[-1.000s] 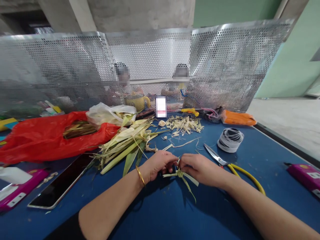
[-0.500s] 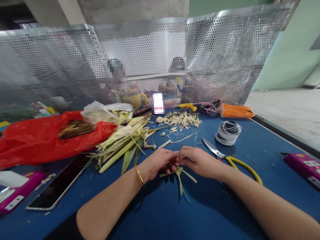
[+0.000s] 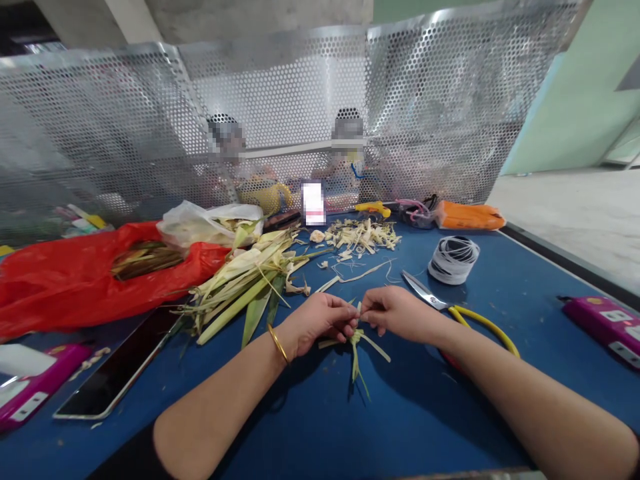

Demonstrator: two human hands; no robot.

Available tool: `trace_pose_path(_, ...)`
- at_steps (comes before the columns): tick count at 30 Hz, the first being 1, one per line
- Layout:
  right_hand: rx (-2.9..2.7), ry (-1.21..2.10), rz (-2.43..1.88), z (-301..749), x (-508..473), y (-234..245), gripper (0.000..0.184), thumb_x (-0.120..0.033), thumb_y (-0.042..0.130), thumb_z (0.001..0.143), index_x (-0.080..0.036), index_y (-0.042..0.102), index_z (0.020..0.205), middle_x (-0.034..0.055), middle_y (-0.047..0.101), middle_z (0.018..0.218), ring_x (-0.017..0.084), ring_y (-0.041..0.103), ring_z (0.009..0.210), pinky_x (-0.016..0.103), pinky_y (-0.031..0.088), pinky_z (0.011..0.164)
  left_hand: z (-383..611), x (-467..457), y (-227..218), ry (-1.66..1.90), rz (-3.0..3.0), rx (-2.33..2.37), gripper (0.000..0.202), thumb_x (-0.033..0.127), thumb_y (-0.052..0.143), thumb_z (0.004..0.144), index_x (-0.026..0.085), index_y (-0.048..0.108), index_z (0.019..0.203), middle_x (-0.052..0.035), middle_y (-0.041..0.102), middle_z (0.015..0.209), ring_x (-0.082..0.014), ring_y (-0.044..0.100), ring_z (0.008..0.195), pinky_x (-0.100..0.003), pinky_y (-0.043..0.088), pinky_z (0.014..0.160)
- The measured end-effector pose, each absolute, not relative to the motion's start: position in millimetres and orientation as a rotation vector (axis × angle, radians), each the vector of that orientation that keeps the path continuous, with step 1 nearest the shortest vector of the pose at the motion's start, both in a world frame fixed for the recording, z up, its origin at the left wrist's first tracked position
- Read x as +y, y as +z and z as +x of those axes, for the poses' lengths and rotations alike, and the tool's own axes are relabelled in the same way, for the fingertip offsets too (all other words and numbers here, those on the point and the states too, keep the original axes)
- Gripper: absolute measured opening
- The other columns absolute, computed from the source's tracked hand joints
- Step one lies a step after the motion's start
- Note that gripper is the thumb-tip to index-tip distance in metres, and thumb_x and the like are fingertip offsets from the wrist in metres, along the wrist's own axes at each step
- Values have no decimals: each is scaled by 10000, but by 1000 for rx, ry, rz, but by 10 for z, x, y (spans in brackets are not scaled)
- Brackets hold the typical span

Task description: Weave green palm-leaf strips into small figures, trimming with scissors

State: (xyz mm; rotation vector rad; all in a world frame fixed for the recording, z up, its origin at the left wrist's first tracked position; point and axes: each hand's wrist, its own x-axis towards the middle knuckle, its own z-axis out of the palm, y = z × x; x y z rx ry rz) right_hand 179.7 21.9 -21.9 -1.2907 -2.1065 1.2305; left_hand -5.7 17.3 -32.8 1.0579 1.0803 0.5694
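Note:
My left hand [image 3: 319,321] and my right hand [image 3: 395,312] meet fingertip to fingertip over the blue table [image 3: 320,413]. Both pinch a small knot of pale green leaf strips [image 3: 357,341], whose loose ends hang down and spread sideways below my fingers. A gold bangle [image 3: 279,343] sits on my left wrist. A pile of long green and cream leaves [image 3: 245,280] lies just left of my left hand. Yellow-handled scissors [image 3: 450,311] lie right behind my right hand.
A red plastic bag [image 3: 65,280] and a white bag [image 3: 210,225] lie at the left. Leaf scraps [image 3: 363,237], a roll of white band [image 3: 453,259], an orange pouch [image 3: 467,216], a phone [image 3: 120,370], and magenta cases [image 3: 603,321] lie around. Two people sit behind the perforated metal screen [image 3: 300,120].
Both hands have lifted the leaf knot slightly and drawn it closer together; the strips' loose ends have swung from sideways to hanging downward. The view has tilted down a little.

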Motion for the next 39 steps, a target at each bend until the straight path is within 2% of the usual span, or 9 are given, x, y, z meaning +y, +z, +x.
trace_pose_path(4,-1920,1413,-1271,1757,218,-220,70,-211,603,741,-171,558,777,-33,604,621,90,575,509,195,465,493,-47,158,-315,557,1087,1092,135,231,717,689,107,663,692,-29,642,647,-80,577,538,-186,457,506)
trace_pose_path(8,-1586,1579,-1219,1712,203,-188,99,-193,642,694,-163,568,752,-31,622,580,72,552,472,174,437,472,-29,131,-283,513,1136,1120,139,169,736,633,107,689,748,-16,632,607,-83,569,529,-200,462,540)
trace_pose_path(12,-1328,1678,-1128,1711,203,-137,146,-183,623,727,-159,605,869,42,713,846,80,617,576,197,488,566,-17,114,-289,566,1166,1100,165,255,741,661,121,648,690,6,600,579,-68,537,502,-198,450,532)
trace_pose_path(14,-1369,1616,-1166,1728,216,-135,159,-148,599,730,-158,621,887,40,709,872,80,617,596,205,496,594,-21,117,-295,574,1171,1067,206,302,734,676,129,622,682,2,609,606,-71,547,515,-194,448,522)
trace_pose_path(17,-1646,1545,-1230,1765,244,-170,160,-98,584,686,-148,659,818,2,685,726,91,593,590,211,488,604,-36,132,-298,562,1168,1034,245,339,738,672,138,606,716,-9,637,663,-80,575,541,-195,458,518)
trace_pose_path(21,-1954,1398,-1202,1797,274,-228,180,-129,591,666,-148,708,802,-20,666,650,110,575,606,209,450,585,-48,150,-304,580,1164,1000,247,330,738,679,135,590,717,-16,650,673,-79,583,547,-184,464,511)
trace_pose_path(27,-2020,1213,-1245,1784,292,-306,95,-200,624,676,-150,694,715,-24,636,607,122,564,588,217,417,561,-40,156,-305,595,1155,1005,228,301,733,691,129,593,745,-20,661,673,-70,583,530,-161,438,477)
trace_pose_path(36,-2128,1021,-1275,1778,262,-222,75,-186,571,759,-160,629,720,-14,614,652,108,552,563,212,394,538,-25,153,-307,653,1096,1093,262,283,754,684,151,538,749,-22,682,711,-72,583,521,-166,429,456)
trace_pose_path(39,-2169,882,-1263,1790,259,-178,72,-145,578,749,-166,621,695,0,593,734,117,533,634,228,391,595,-28,160,-313,674,1068,1104,260,266,765,674,149,540,733,-28,686,722,-72,584,532,-163,429,458)
